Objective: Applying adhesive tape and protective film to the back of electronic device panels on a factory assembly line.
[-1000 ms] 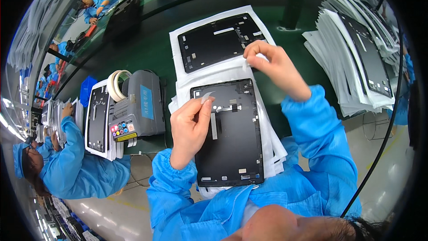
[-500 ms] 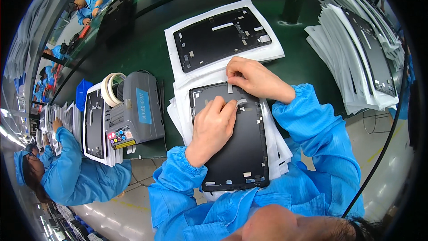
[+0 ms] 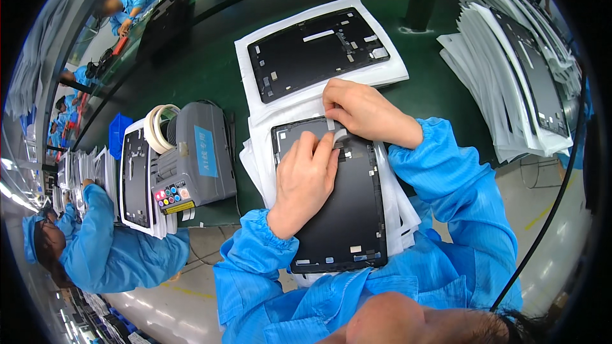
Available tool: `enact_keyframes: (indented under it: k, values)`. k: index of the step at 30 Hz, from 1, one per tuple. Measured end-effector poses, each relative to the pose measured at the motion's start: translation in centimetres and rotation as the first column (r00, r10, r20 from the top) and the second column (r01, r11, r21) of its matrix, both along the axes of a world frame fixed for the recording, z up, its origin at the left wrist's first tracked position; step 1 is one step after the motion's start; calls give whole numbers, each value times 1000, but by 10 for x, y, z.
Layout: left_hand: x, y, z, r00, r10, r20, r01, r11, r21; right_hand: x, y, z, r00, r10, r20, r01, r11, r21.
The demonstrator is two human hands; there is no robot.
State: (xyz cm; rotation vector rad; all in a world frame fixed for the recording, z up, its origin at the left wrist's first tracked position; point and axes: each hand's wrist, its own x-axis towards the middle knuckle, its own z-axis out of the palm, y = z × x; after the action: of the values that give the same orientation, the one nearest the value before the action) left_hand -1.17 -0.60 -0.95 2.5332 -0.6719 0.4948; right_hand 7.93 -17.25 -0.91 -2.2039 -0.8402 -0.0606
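Note:
A black flat panel (image 3: 341,216), like a laptop or tablet cover, lies in front of me on white foam sheets (image 3: 398,216), its rim dotted with small pale pads. My right hand (image 3: 366,112) is closed in a pinch at the panel's far edge, on the end of a pale strip of tape (image 3: 331,125) that runs down onto the black surface. Over the panel's left half, my left hand (image 3: 302,178) has its fingers drawn together. A short curled piece of tape (image 3: 342,134) sticks out by its fingertips. The fingertips themselves are partly hidden.
Beyond lies another black panel (image 3: 312,57) on white foam. To the left stand a grey tape dispenser (image 3: 204,146) with coloured buttons, cream tape rolls (image 3: 160,129) and a blue bin (image 3: 119,134). Stacked foam-wrapped panels (image 3: 484,89) rise at right. A co-worker (image 3: 121,242) sits at left.
My left fingertips have moved slightly up toward the right hand, and the curled tape piece with them. The right hand stays nearly in place at the far edge.

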Motion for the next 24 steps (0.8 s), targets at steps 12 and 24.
enact_keyframes:
  k: [12,24]
  values:
    - [15,0,1,984,17,-180,-4,997,72,-4,-4,-1,999,17,52,-16,999,-28]
    - [14,10,0,907,59,-416,-215,916,-338,-37,-28,-1,938,32,344,-3,996,-85]
